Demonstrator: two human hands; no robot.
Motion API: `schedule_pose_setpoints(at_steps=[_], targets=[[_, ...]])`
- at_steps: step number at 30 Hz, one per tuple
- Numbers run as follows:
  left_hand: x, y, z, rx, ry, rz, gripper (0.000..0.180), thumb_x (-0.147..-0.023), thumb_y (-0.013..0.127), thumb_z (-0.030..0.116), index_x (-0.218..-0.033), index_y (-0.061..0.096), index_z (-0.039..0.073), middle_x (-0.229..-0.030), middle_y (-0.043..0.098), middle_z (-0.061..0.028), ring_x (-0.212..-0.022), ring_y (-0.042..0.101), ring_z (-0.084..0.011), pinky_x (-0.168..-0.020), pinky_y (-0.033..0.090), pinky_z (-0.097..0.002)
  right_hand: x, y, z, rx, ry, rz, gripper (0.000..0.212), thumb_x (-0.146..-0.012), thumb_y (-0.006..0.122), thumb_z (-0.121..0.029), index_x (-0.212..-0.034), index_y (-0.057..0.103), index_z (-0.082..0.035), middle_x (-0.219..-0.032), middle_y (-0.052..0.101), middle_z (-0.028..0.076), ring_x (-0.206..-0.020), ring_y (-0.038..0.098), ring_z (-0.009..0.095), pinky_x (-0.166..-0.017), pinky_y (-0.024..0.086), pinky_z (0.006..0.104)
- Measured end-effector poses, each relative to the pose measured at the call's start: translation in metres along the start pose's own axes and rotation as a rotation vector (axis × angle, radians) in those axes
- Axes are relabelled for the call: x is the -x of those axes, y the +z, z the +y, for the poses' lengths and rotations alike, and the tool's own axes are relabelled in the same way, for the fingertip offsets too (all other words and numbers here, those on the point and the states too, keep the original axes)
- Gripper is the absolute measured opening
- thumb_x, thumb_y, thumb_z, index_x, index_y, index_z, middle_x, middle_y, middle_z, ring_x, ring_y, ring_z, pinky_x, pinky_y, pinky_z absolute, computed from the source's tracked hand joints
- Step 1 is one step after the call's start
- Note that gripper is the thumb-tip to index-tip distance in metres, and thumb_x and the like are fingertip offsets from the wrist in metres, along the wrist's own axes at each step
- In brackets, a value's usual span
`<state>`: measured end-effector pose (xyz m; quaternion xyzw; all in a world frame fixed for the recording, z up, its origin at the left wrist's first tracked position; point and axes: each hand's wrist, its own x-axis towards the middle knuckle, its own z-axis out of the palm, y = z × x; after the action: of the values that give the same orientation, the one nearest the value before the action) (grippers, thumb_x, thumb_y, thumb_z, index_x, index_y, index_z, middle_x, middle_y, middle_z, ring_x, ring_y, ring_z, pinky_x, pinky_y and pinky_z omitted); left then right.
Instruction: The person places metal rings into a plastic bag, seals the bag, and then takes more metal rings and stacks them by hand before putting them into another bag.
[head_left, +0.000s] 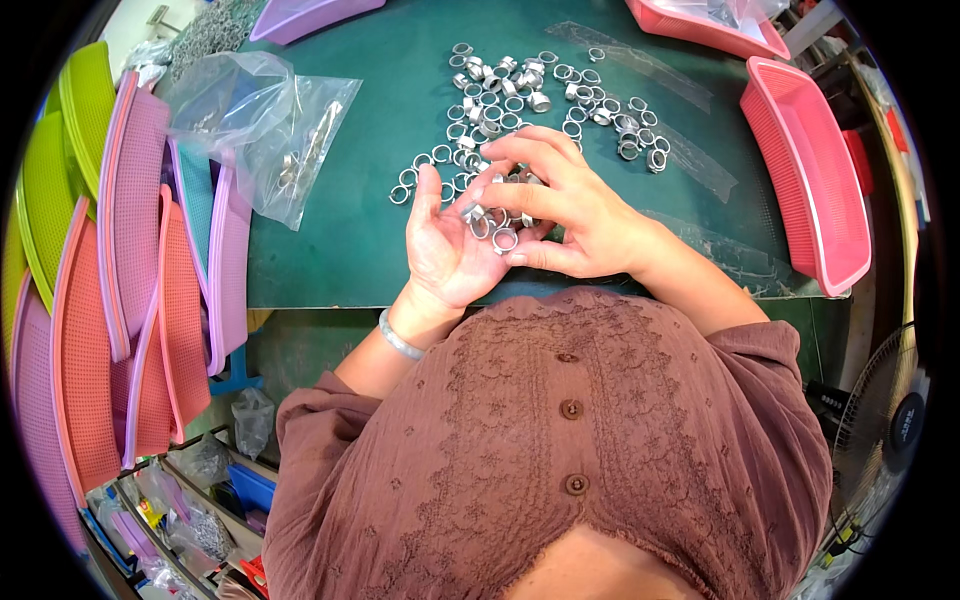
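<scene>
Several silver metal rings (504, 239) lie in the cupped palm of my left hand (440, 250), at the near side of the green table. My right hand (585, 215) arches over that palm with its fingers bent around the rings, partly hiding them. The thumb and fingertips of my right hand touch the heap; which ring they grip I cannot make out. Beyond my hands a loose pile of similar rings (490, 114) spreads over the table, with a smaller cluster (630, 140) to its right.
A clear plastic bag (285, 130) with some metal pieces rests at the left. Stacked plastic baskets (135, 220) fill the left side. A pink basket (800, 180) stands on the right edge of the green table (330, 265). A fan (880, 410) is at lower right.
</scene>
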<state>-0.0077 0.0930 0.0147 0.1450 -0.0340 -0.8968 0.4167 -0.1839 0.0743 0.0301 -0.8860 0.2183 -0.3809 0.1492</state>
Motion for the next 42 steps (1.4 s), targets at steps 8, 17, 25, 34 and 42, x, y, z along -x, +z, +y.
schedule_pose_setpoints(at_steps=[8, 17, 25, 34, 42], targets=[[-0.001, -0.001, 0.000, -0.008, 0.006, 0.046, 0.080, -0.085, 0.035, 0.069, -0.132, 0.041, 0.004, -0.121, 0.048, -0.0167, -0.115, 0.047, -0.0315, -0.094, 0.043, -0.0478, 0.003, 0.000, 0.004, -0.013, 0.030, 0.016, 0.052, -0.073, 0.072, -0.032, -0.118, 0.058, -0.009, -0.127, 0.046, 0.016, -0.116, 0.041, 0.037, -0.098, 0.033, 0.0478], [0.000, -0.004, 0.002, 0.073, 0.010, -0.023, 0.080, -0.088, 0.033, 0.066, -0.131, 0.042, 0.000, -0.123, 0.050, -0.0192, -0.117, 0.046, -0.0339, -0.101, 0.036, -0.0491, 0.006, -0.003, 0.009, -0.011, 0.084, 0.102, 0.048, -0.072, 0.072, -0.028, -0.115, 0.058, -0.009, -0.123, 0.049, 0.014, -0.114, 0.043, 0.036, -0.097, 0.035, 0.0466], [-0.004, -0.020, 0.006, 0.218, -0.031, -0.301, 0.078, -0.090, 0.033, 0.061, -0.137, 0.031, -0.001, -0.135, 0.041, -0.0213, -0.129, 0.035, -0.0371, -0.109, 0.024, -0.0513, 0.006, -0.006, 0.007, -0.004, 0.068, 0.120, 0.040, -0.075, 0.067, -0.015, -0.113, 0.059, -0.009, -0.121, 0.050, 0.014, -0.112, 0.044, 0.035, -0.096, 0.037, 0.0443], [-0.002, -0.011, 0.004, 0.137, 0.018, -0.217, 0.081, -0.090, 0.032, 0.061, -0.139, 0.027, -0.003, -0.136, 0.040, -0.0218, -0.130, 0.034, -0.0370, -0.111, 0.018, -0.0531, 0.013, -0.007, 0.018, -0.022, 0.149, 0.127, 0.031, -0.078, 0.062, -0.007, -0.109, 0.061, -0.006, -0.121, 0.052, 0.013, -0.109, 0.049, 0.029, -0.093, 0.039, 0.0397], [-0.001, -0.001, 0.001, 0.043, 0.032, -0.121, 0.084, -0.090, 0.030, 0.062, -0.142, 0.020, -0.003, -0.138, 0.036, -0.0229, -0.132, 0.030, -0.0373, -0.111, 0.017, -0.0532, 0.017, 0.001, 0.020, -0.056, 0.231, 0.146, 0.037, -0.076, 0.066, -0.003, -0.113, 0.058, -0.004, -0.121, 0.051, 0.014, -0.090, 0.059, 0.022, -0.085, 0.045, 0.0346]])
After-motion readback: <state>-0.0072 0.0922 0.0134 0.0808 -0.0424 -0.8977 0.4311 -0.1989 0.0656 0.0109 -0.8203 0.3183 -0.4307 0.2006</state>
